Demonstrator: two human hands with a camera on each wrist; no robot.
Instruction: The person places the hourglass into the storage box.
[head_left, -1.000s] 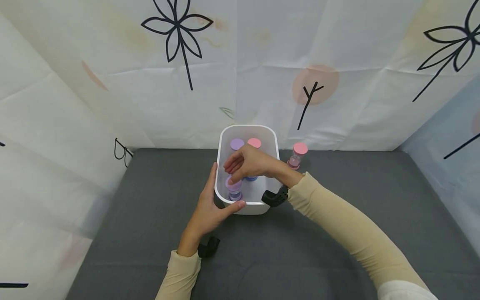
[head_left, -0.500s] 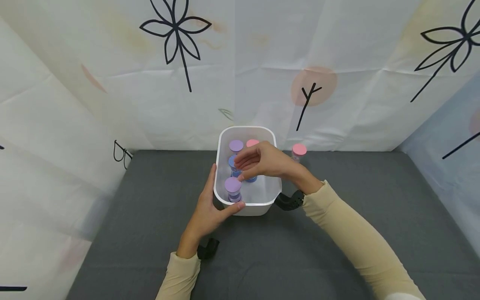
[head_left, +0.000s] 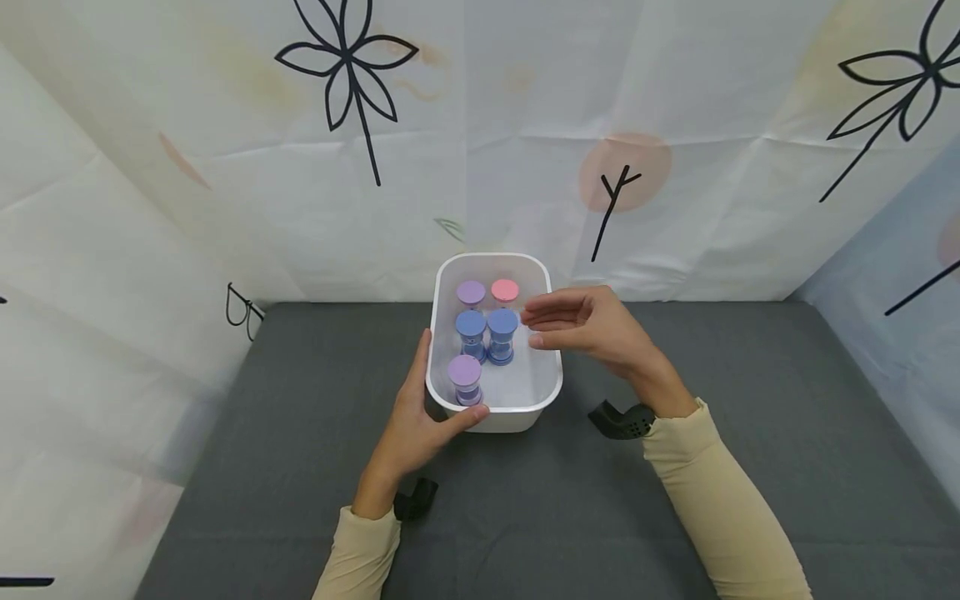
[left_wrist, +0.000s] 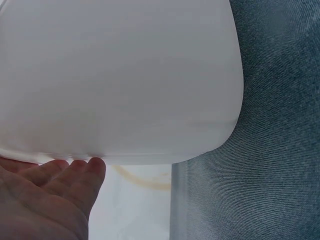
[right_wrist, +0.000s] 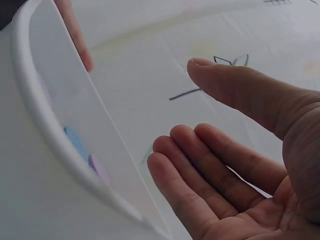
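Note:
A white plastic box (head_left: 497, 421) holds several small sand timers with coloured round caps. At its back stand a purple timer (head_left: 471, 292) and a pink timer (head_left: 505, 290). Two blue ones follow, the left blue timer (head_left: 471, 333) and the right blue timer (head_left: 502, 337); a front purple timer (head_left: 466, 379) is near the left corner. My left hand (head_left: 417, 425) rests on the box's near left corner, straight fingers along the side wall, thumb at the front rim. Just over the right rim hovers my right hand (head_left: 592, 327), holding nothing, its fingers loosely bent and thumb apart.
The box stands on a dark grey cloth-covered table (head_left: 300, 375), close to the back. Behind it hangs a pale patterned curtain (head_left: 525, 167), and more cloth closes off both sides.
My right hand has drawn back rightward from above the timers to the right rim, uncovering the blue ones. The pink timer outside the box is now hidden behind it. My left hand stays put.

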